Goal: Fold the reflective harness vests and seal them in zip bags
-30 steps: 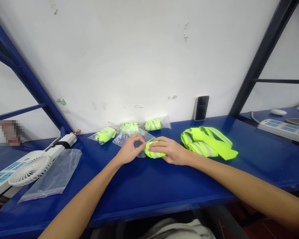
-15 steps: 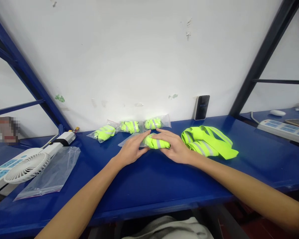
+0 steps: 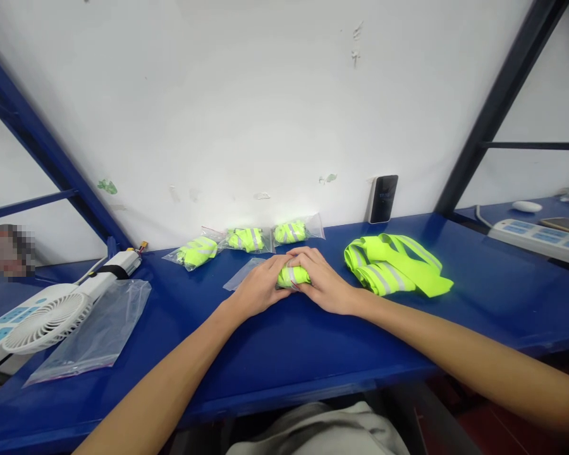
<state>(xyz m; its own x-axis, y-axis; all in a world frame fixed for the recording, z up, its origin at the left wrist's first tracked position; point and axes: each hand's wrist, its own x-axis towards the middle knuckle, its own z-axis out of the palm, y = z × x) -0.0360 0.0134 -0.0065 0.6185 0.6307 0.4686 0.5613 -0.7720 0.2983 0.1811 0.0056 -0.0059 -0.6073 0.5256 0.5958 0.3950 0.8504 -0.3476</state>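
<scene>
tabletop (image 3: 313, 354), glossy blue, against a scuffed white wall (image 3: 227, 114); mid-table, the left hand (image 3: 260, 285) and right hand (image 3: 326, 284) grasp a yellow striped bundle (image 3: 293, 276) between them; slanting dark post (image 3: 489, 120) at right.

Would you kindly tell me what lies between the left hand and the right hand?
In the head view, a bright yellow bundle with a silvery stripe lies between the left hand and the right hand, both cupped around it.
</scene>
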